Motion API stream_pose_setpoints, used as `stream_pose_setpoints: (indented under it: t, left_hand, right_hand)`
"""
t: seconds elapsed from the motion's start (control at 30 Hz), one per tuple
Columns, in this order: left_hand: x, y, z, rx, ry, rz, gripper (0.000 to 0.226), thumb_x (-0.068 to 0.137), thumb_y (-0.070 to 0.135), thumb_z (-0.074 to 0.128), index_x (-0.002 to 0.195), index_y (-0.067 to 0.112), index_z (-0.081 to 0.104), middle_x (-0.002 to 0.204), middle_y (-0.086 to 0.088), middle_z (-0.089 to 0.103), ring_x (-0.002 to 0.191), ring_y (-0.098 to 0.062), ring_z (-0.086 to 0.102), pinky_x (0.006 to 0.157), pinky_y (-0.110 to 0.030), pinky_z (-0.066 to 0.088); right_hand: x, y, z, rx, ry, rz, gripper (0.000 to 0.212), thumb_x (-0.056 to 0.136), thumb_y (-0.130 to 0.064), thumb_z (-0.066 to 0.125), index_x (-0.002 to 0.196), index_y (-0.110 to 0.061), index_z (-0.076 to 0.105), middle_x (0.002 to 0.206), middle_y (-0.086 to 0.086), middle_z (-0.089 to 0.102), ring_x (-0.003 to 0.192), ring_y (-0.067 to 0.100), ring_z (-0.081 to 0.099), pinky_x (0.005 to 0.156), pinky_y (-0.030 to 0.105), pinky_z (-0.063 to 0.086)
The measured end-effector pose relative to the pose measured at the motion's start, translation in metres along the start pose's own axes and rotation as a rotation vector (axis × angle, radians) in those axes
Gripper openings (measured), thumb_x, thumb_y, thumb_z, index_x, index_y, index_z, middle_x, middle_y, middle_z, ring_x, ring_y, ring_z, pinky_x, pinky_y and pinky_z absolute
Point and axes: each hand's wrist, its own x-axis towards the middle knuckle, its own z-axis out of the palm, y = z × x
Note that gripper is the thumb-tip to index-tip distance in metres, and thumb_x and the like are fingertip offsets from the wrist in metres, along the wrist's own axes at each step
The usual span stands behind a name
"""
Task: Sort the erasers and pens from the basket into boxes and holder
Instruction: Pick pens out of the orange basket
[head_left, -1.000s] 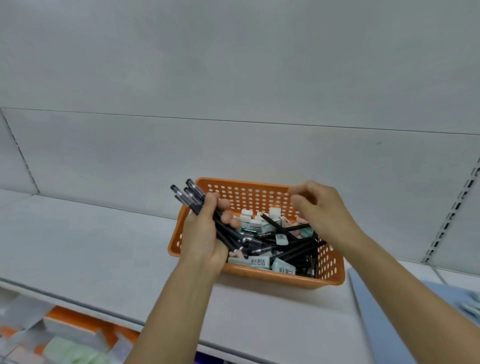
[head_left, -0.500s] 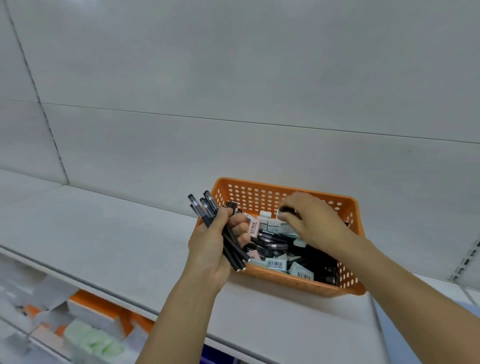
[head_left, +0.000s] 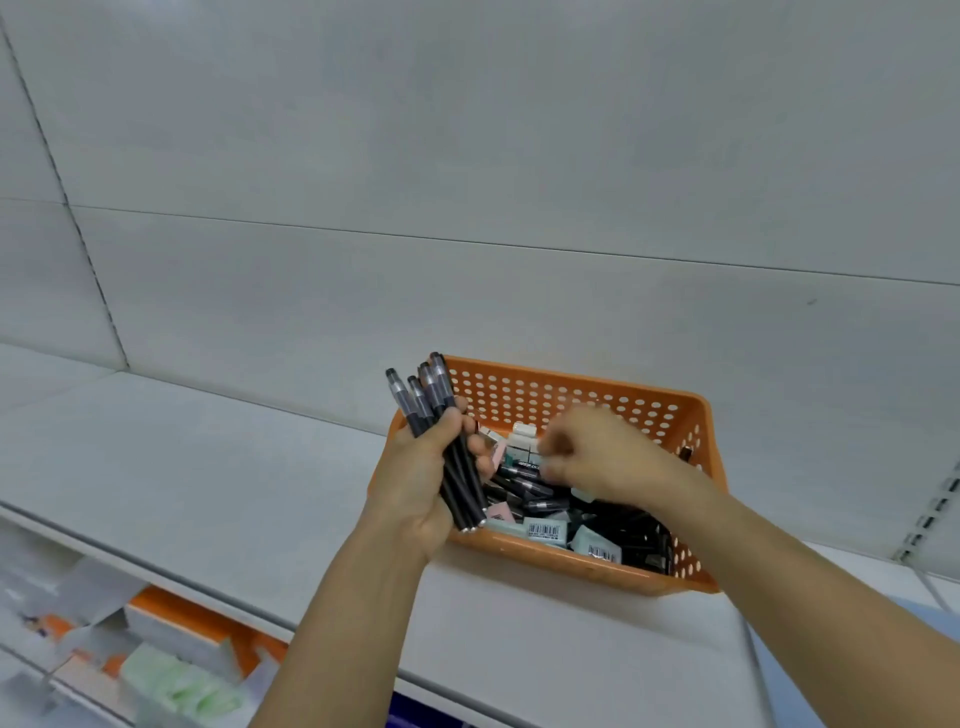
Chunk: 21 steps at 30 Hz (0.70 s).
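Observation:
An orange perforated basket (head_left: 576, 397) stands on the white shelf, filled with black pens (head_left: 535, 488) and small wrapped erasers (head_left: 545, 530). My left hand (head_left: 421, 478) grips a bundle of several black pens (head_left: 441, 431) at the basket's left rim, their caps pointing up and away. My right hand (head_left: 597, 457) is blurred inside the basket above the pile, fingers curled toward the pens. What its fingertips hold is hidden by the blur.
The white shelf (head_left: 208, 478) stretches left of the basket, with a grey back wall behind. Below the shelf edge at bottom left lie boxes (head_left: 171, 634) and green packets (head_left: 176, 686). A slotted upright runs along the right edge (head_left: 935, 509).
My right hand has moved left across the basket toward my left hand. The left hand keeps its pen bundle and has lifted it slightly; the view has shifted.

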Motion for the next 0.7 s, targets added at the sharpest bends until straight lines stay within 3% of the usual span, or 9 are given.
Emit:
stream_pose_setpoints:
  t: [0.07, 0.17, 0.27, 0.37, 0.53, 0.6, 0.7]
  left_hand:
    - [0.001, 0.002, -0.003, -0.061, -0.013, -0.005, 0.014, 0.099, 0.009, 0.048, 0.109, 0.007, 0.058, 0.07, -0.004, 0.058, 0.055, -0.013, 0.055, 0.048, -0.026, 0.05]
    - [0.0, 0.001, -0.003, -0.082, -0.049, -0.026, 0.013, 0.099, 0.01, 0.049, 0.103, 0.007, 0.06, 0.074, -0.005, 0.059, 0.058, -0.014, 0.055, 0.05, -0.026, 0.051]
    - [0.0, -0.001, -0.002, -0.045, -0.044, -0.011, 0.013, 0.1, 0.009, 0.047, 0.099, 0.007, 0.06, 0.074, -0.006, 0.059, 0.059, -0.014, 0.053, 0.05, -0.026, 0.051]
    - [0.001, 0.0, -0.001, 0.057, 0.001, 0.02, 0.011, 0.099, 0.01, 0.049, 0.102, 0.006, 0.059, 0.072, -0.006, 0.058, 0.057, -0.014, 0.052, 0.05, -0.026, 0.05]
    - [0.0, -0.004, 0.005, 0.083, 0.049, 0.018, 0.009, 0.095, 0.011, 0.058, 0.088, 0.006, 0.057, 0.068, -0.006, 0.053, 0.056, -0.013, 0.051, 0.051, -0.025, 0.049]
    - [0.001, -0.011, 0.012, 0.06, 0.037, -0.03, 0.011, 0.095, 0.012, 0.058, 0.087, 0.005, 0.058, 0.07, -0.007, 0.054, 0.058, -0.014, 0.053, 0.053, -0.025, 0.051]
    - [0.006, -0.021, 0.024, 0.092, 0.046, -0.045, 0.017, 0.097, 0.013, 0.056, 0.099, -0.003, 0.063, 0.085, -0.013, 0.068, 0.074, -0.02, 0.067, 0.071, -0.029, 0.059]
  right_hand:
    - [-0.002, 0.002, 0.015, -0.343, -0.137, -0.017, 0.014, 0.083, -0.015, 0.066, 0.074, -0.015, 0.055, 0.075, -0.001, 0.057, 0.074, 0.018, 0.058, 0.057, 0.028, 0.046]
    - [0.002, 0.0, 0.026, -0.536, -0.106, -0.051, 0.029, 0.085, -0.012, 0.062, 0.068, -0.018, 0.039, 0.074, -0.001, 0.047, 0.077, 0.022, 0.052, 0.061, 0.033, 0.044]
    - [0.003, 0.007, 0.023, -0.559, -0.075, -0.129, 0.009, 0.09, -0.022, 0.057, 0.089, -0.014, 0.052, 0.096, 0.004, 0.059, 0.09, 0.024, 0.057, 0.065, 0.033, 0.042]
    - [0.001, 0.02, 0.021, -0.563, -0.019, -0.16, 0.017, 0.095, -0.03, 0.051, 0.102, -0.015, 0.056, 0.104, 0.003, 0.059, 0.093, 0.022, 0.055, 0.064, 0.033, 0.042]
    - [0.002, 0.024, 0.004, -0.295, 0.248, -0.121, 0.016, 0.099, -0.033, 0.043, 0.086, -0.023, 0.044, 0.086, -0.007, 0.05, 0.079, 0.014, 0.046, 0.061, 0.029, 0.037]
    - [0.002, 0.023, -0.004, -0.092, 0.307, -0.118, 0.024, 0.101, -0.031, 0.04, 0.077, -0.022, 0.041, 0.078, -0.006, 0.048, 0.072, 0.012, 0.044, 0.058, 0.029, 0.03]
    - [0.001, 0.012, -0.014, 0.386, 0.307, -0.051, 0.026, 0.101, -0.028, 0.042, 0.08, -0.014, 0.051, 0.08, 0.003, 0.059, 0.073, 0.016, 0.054, 0.068, 0.034, 0.042]
